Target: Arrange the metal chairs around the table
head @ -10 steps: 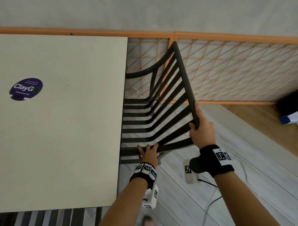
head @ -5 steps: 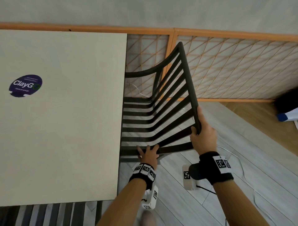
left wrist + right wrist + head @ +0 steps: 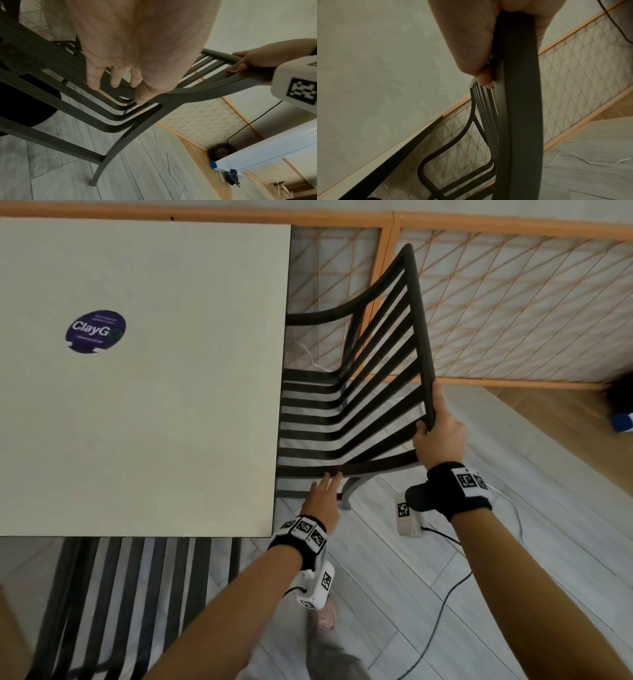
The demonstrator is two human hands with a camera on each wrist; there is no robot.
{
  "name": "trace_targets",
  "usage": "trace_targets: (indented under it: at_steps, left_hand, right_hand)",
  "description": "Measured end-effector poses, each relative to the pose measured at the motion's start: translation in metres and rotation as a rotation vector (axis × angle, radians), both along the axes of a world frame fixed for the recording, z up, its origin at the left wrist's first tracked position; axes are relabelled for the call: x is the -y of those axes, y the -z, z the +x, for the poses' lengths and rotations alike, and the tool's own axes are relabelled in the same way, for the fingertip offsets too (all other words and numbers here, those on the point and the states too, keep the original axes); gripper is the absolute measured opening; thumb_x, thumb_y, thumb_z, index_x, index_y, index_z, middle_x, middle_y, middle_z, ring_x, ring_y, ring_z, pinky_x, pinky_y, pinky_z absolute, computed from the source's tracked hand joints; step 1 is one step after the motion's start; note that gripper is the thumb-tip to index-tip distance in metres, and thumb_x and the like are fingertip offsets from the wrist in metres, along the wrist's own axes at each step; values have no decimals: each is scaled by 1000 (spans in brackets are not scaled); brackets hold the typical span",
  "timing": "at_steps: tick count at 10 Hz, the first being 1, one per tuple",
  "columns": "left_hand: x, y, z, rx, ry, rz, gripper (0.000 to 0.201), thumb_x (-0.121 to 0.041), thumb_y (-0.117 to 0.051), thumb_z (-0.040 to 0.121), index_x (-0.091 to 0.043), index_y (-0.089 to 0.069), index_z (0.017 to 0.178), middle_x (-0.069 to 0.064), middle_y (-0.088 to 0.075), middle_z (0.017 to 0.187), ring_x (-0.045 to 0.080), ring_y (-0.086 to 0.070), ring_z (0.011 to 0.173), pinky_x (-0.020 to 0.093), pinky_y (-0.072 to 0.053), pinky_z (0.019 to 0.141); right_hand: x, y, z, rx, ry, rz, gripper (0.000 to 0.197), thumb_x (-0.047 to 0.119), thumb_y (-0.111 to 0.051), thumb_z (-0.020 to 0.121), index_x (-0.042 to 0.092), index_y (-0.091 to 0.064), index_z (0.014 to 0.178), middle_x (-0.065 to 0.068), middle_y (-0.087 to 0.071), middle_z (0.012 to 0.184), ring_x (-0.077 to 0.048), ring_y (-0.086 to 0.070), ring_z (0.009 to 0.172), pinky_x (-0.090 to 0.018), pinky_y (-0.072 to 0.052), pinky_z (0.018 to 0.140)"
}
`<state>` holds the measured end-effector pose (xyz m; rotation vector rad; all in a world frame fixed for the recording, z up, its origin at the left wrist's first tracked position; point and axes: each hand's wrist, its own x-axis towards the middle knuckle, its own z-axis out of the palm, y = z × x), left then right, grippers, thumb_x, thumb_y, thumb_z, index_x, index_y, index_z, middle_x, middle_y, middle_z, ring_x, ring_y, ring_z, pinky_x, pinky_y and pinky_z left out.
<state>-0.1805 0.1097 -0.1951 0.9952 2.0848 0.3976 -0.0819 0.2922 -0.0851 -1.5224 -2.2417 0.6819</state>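
A dark metal slatted chair (image 3: 417, 313) stands at the right side of the cream table (image 3: 154, 405), its seat partly under the tabletop. My right hand (image 3: 438, 436) grips the near end of the backrest's top rail; the right wrist view shows the fingers wrapped round that rail (image 3: 518, 121). My left hand (image 3: 323, 491) is lower, fingers nearly straight, with only the fingertips (image 3: 92, 81) and thumb touching the chair's near side rail (image 3: 188, 94). A second slatted chair (image 3: 120, 594) sits under the table's near edge.
A wooden lattice screen (image 3: 513, 302) runs along the wall behind the chair. A black cable (image 3: 442, 611) lies on the grey plank floor. A blue-and-white object (image 3: 620, 422) sits at the far right. My foot (image 3: 325, 618) is below the left wrist.
My left hand has drawn back, from lying over the near slat to touching it with its fingertips. The right hand keeps its grip, and the backrest sits slightly further right.
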Motion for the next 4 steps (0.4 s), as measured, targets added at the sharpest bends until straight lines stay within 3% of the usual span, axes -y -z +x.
trace_targets:
  at_steps: [1,2,3,4]
  left_hand:
    - [11,-10,10,52,-32,3,73,10,-41,92,-24,-15,150,4,-11,161,27,-10,148,40,-27,117]
    - [32,-18,21,94,-67,21,62,4,-39,93,-20,-24,148,7,-26,156,24,-25,144,36,-27,117]
    - [62,-29,28,129,-76,21,51,0,-38,94,-18,-35,141,11,-42,146,25,-40,134,34,-34,113]
    - [110,-32,43,160,-63,-34,41,-3,-39,93,-13,-43,133,12,-51,137,23,-48,126,30,-39,108]
  right_hand:
    - [3,-3,2,-4,-12,-15,78,7,-51,91,35,-10,150,-14,-65,97,-21,-57,72,-34,-56,68]
    - [4,-4,9,-33,-41,-63,78,5,-53,89,31,-12,151,-18,-64,104,-25,-60,77,-35,-56,74]
    - [16,-22,18,-7,-99,-102,74,8,-59,87,22,-22,149,-20,-56,117,-34,-60,98,-39,-51,86]
    - [25,-46,40,-56,-107,-73,61,12,-63,85,17,-39,141,-20,-49,127,-36,-58,106,-45,-50,94]
